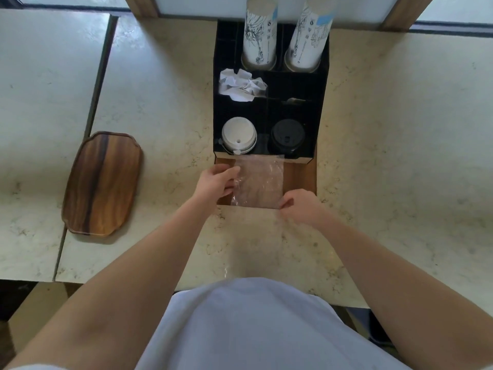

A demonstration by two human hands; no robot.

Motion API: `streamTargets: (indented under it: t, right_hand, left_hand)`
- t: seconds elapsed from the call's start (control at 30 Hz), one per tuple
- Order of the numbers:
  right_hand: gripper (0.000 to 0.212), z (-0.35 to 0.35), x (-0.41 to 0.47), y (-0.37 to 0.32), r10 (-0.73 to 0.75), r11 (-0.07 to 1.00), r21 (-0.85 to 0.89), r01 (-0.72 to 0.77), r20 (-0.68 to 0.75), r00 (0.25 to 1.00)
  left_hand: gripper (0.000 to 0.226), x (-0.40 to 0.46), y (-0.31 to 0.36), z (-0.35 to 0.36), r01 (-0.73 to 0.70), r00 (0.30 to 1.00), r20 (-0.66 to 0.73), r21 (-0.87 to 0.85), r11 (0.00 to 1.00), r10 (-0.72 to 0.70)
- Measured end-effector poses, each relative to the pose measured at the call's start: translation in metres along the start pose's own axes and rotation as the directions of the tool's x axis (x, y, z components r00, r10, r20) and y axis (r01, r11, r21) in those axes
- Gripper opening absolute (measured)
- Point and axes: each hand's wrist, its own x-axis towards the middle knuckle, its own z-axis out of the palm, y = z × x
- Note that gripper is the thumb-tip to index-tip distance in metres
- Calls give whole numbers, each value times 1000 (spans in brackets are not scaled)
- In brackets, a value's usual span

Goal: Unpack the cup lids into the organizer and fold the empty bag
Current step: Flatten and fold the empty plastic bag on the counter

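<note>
Step in hand: folding the bag; the unpacking looks finished.

Lids: white stack [238, 137] in the near-left compartment of the organizer [317, 124]; black stack [288, 136] in the near-right compartment.

Bag [257, 180]: clear plastic, empty by the look of it, lying flat and crinkled on the wooden ledge [300, 176] just near of the organizer. Its long axis runs near to far; the far edge touches the organizer's front lip, the near edge reaches the ledge's near edge. Which end is the mouth cannot be told.

Left hand [216, 182]: fingers resting on the bag's left edge, thumb below, seemingly pinching it.

Right hand [298, 206]: fingers curled at the near-right corner, apparently pinching it; the grip itself is hidden.

Next move, as judged: bring one edge across to the opposite one and press the crease flat, since the thin film will likely spring back.

Also present: crumpled paper [241, 85], two cup stacks [260, 41], a wooden tray [102, 182] well left on the counter [400, 129].
</note>
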Motion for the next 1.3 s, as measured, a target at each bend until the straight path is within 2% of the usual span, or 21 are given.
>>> streamTargets:
  t: [0.07, 0.2, 0.27, 0.33, 0.4, 0.53, 0.63, 0.77, 0.83, 0.87, 0.93, 0.97, 1.0, 1.07, 1.1, 1.17, 1.23, 1.3]
  right_hand:
    - [38, -7, 9, -8, 36, 992, 120, -27, -73, 997]
    - [61, -22, 32, -21, 132, 921, 385, -58, -167, 977]
    - [52, -25, 38, -26, 164, 864, 500, -61, -165, 973]
    - [24, -22, 43, -27, 150, 846, 531, -38, -168, 974]
    - [12, -17, 45, -26, 154, 831, 555, -30, -178, 972]
    - [13, -14, 46, -23, 198, 862, 505, -37, -268, 943]
    - [16, -14, 47, -24, 171, 877, 480, -8, -298, 939]
    - [37, -24, 47, -28, 81, 883, 469, 17, -189, 979]
    - [26, -29, 47, -26, 42, 871, 489, 50, -176, 984]
    - [16, -29, 45, -25, 38, 858, 509, 72, -201, 979]
    - [2, -32, 39, -22, 80, 810, 579, 91, -264, 961]
    - [2, -34, 35, -21, 97, 771, 629, 99, -269, 958]
    - [5, -37, 30, -21, 99, 724, 682, 107, -256, 962]
    - [9, -43, 18, -23, 65, 626, 769, 128, -215, 974]
    - [9, -45, 13, -24, 50, 571, 809, 140, -205, 978]
    - [8, -48, 3, -25, 77, 465, 871, 159, -219, 973]
    - [8, -49, -4, -24, 145, 397, 902, 171, -245, 958]
    - [9, -47, -9, -19, 192, 382, 909, 164, -252, 949]
  left_hand:
    - [43, 10, 10, 4, -8, 1000, -15, 28, 1000, 9]
    - [31, 25, 20, 13, 14, 1000, -26, 71, 997, -12]
    - [28, 27, 21, 18, 38, 999, -23, 83, 996, -36]
    - [26, 28, 20, 22, 44, 999, -7, 89, 995, -44]
    - [14, 28, 19, 23, 35, 999, -16, 106, 994, -34]
    - [6, 28, 17, 20, -35, 997, -62, 140, 990, 44]
    - [7, 22, 17, 20, -94, 994, -32, 159, 983, 101]
    - [34, 16, 23, 17, -175, 975, 176, 245, 954, 134]
    - [41, 14, 23, 15, -185, 974, 180, 284, 941, 137]
    - [45, 12, 23, 15, -169, 982, 135, 290, 942, 135]
    - [59, 6, 18, 14, -117, 993, 11, 303, 946, 120]
    - [68, 0, 15, 12, -87, 995, -17, 314, 945, 97]
    - [76, -6, 10, 9, -55, 998, -1, 345, 937, 59]
    - [80, -21, -1, 2, -18, 990, 129, 496, 868, -54]
    - [72, -27, -8, -3, -27, 974, 198, 579, 815, -109]
    - [39, -34, -21, -12, -67, 946, 282, 650, 757, -158]
    - [19, -41, -23, -23, -65, 938, 308, 611, 789, -162]
    - [17, -43, -19, -39, -5, 943, 289, 506, 863, -164]
